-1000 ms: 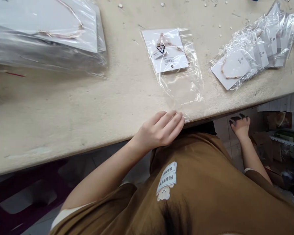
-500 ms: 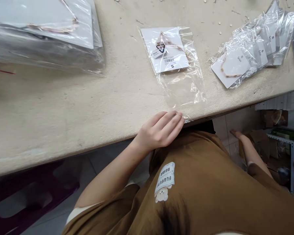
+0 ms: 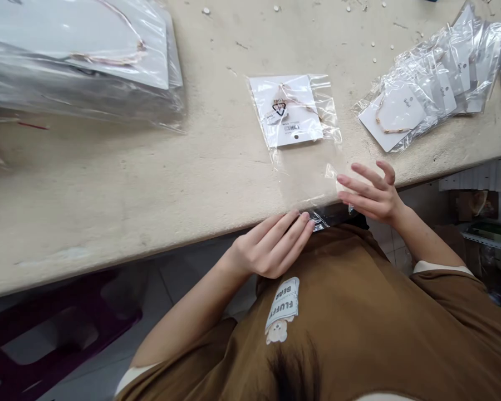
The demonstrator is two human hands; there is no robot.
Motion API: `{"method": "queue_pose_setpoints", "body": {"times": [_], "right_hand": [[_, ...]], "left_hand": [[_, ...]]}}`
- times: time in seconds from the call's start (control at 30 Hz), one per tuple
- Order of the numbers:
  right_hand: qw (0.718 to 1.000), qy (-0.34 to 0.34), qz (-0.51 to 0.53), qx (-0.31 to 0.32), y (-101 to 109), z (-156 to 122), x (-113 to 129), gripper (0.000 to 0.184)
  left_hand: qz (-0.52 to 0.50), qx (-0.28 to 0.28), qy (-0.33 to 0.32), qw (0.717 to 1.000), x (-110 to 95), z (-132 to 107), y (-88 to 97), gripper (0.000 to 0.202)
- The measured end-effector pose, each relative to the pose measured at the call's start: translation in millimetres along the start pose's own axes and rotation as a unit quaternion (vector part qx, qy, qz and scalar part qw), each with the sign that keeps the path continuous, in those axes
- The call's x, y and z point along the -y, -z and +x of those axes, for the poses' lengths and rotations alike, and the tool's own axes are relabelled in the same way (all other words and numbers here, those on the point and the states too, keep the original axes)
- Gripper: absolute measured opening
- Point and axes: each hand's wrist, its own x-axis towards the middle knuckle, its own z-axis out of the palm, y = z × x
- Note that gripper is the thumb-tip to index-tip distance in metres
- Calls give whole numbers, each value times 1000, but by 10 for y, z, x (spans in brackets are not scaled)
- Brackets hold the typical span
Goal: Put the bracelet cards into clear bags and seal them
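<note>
A clear plastic bag [image 3: 303,172] with a white jewellery card inside lies flat, its lower end hanging past the table's front edge. The white card [image 3: 271,129] bears a barcode and a black recycling mark, and a beaded bracelet shows through the plastic near its top. My left hand [image 3: 273,245] pinches the bag's lower end at the edge, fingers close together. My right hand [image 3: 369,192] is held just off the bag's right corner, its fingers spread; I cannot tell whether a fingertip touches the film.
Several bagged bracelet cards [image 3: 417,89] lie overlapped on the right. A larger plastic bag [image 3: 121,97] with a necklace card covers the table's [image 3: 108,200] far left. Small white bits are scattered at the back. A purple stool [image 3: 58,328] stands below, left.
My right hand has come up from below the table, on the right, to the bag's corner. My left hand has drawn the bag a little toward me, past the edge.
</note>
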Motion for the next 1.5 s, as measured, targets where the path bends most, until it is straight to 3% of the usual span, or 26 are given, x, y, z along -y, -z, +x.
{"method": "queue_pose_setpoints", "body": {"times": [0.13, 0.33, 0.47, 0.6, 0.7, 0.77, 0.9, 1.0, 1.07, 1.17, 1.27, 1.37, 1.5], "right_hand": [[997, 10, 65, 50, -78, -175, -20, 17], [986, -41, 160, 23, -82, -284, 12, 20], [983, -36, 177, -26, -45, -153, 45, 13], [958, -83, 259, -87, 9, 35, 26, 13], [948, -90, 297, -68, 24, 152, -66, 33], [955, -76, 284, -35, 17, 191, -144, 43], [975, -9, 220, 10, 1, 187, -241, 17], [974, -3, 226, 29, 8, 190, -241, 19], [962, -22, 274, 7, 23, 223, -225, 25], [919, -75, 382, -60, 63, 326, -198, 9], [860, -200, 462, -85, 104, 491, -174, 3], [802, -347, 477, -90, 88, 706, -188, 14], [750, -433, 492, -90, -68, 967, -338, 32]], "left_hand": [[-6, -9, -4, 1000, -69, -127, -15, 16], [-48, -52, -18, 997, 11, -161, -44, 16], [-83, -52, 60, 993, 58, -63, 42, 11], [-142, -73, 168, 973, 81, 29, 134, 10], [-139, -86, 199, 966, 151, 80, 184, 14], [-113, -72, 150, 980, 216, 94, 208, 12], [-65, -37, -7, 997, 292, 96, 238, 7], [-86, -7, -6, 996, 295, 113, 250, 9], [-115, -15, 37, 993, 302, 141, 245, 10], [-164, -62, 150, 973, 353, 200, 218, 5], [-180, -102, 287, 935, 463, 286, 186, 5], [-219, -116, 402, 882, 628, 404, 153, 6], [-272, -99, 478, 829, 915, 534, 59, 7]]}}
